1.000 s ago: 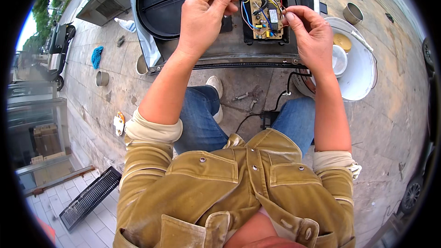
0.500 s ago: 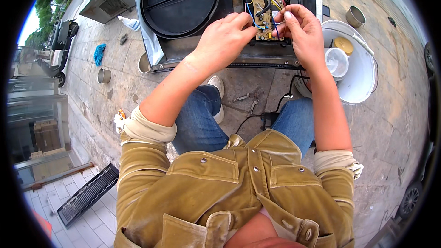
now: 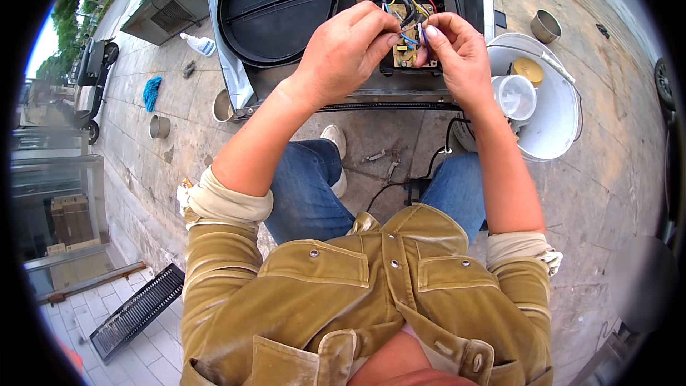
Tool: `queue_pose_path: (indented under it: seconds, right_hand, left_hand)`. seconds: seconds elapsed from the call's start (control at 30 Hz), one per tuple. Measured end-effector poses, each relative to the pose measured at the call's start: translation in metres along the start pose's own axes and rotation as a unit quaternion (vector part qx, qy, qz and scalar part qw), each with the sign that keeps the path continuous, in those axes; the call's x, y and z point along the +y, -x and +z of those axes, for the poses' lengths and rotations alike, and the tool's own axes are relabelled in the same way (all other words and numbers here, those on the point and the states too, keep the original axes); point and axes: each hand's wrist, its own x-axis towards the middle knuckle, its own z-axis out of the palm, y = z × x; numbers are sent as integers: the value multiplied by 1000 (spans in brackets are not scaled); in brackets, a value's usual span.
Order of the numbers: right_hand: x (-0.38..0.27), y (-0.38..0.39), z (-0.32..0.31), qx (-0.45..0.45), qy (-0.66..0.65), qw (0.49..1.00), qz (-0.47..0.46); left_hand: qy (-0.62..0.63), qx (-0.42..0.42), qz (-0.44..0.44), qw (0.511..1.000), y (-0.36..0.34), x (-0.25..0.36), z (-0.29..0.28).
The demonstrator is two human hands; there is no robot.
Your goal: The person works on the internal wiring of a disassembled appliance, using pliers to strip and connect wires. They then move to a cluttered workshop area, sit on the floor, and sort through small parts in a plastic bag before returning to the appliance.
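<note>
Pinching at thin blue wire (image 3: pixel 409 41) with bare left hand (image 3: pixel 346 46), cannot tell exact hold | gripping thin purple wire (image 3: pixel 426 36) with bare right hand (image 3: pixel 462 53) | working just above tan rectangular circuit board (image 3: pixel 401 59) in black square tray (image 3: pixel 386 66) | could tear wire loose by overpulling, or misplace one amid crowded colours

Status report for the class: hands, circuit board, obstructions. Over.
Left hand beside blue wire. Right hand over circuit board. Both hands partly hiding it.
</note>
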Motion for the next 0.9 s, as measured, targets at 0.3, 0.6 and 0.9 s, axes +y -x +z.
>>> queue_pose_path:
  seconds: [0.3, 0.6, 0.9]
  right_hand:
    - [-1, -1, 7, 56, -62, 996, 7]
    - [-8, 3, 4, 100, -94, 984, 109]
    - [-5, 1, 0, 97, -104, 983, 115]
  left_hand:
    - [307, 19, -253, 917, -10, -1, 37]
    - [64, 20, -121, 990, -11, 0, 35]
    - [-36, 8, -84, 996, -15, 5, 37]
